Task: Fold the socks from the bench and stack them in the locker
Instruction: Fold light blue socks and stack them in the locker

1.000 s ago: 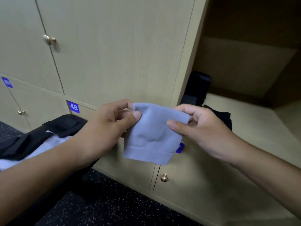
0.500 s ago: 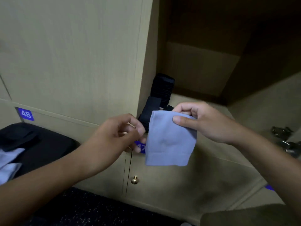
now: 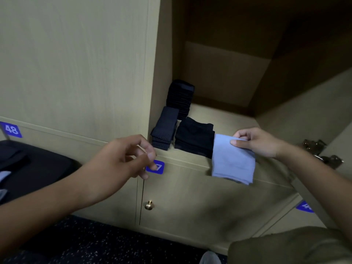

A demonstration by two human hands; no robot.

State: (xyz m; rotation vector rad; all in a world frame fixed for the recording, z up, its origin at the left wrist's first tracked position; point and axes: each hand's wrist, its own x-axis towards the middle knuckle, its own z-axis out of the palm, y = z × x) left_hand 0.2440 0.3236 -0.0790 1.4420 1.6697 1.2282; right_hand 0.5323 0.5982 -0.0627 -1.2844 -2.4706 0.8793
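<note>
Folded blue sock (image 3: 233, 161) pinched at its top edge by right hand (image 3: 257, 142), hanging just outside locker (image 3: 219, 115) front lip, right of black stacks (image 3: 194, 136). Left hand (image 3: 122, 159) loosely curled, holding nothing, left of locker. Risks, judged: single-edge pinch letting the fold fall open in transit; hanging hem catching the lip; nudging the nearest stack on placement.

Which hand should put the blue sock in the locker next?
Right. The right hand already pinches the blue sock at the locker opening, beside the dark stacks. The left hand holds nothing and sits lower, outside.
</note>
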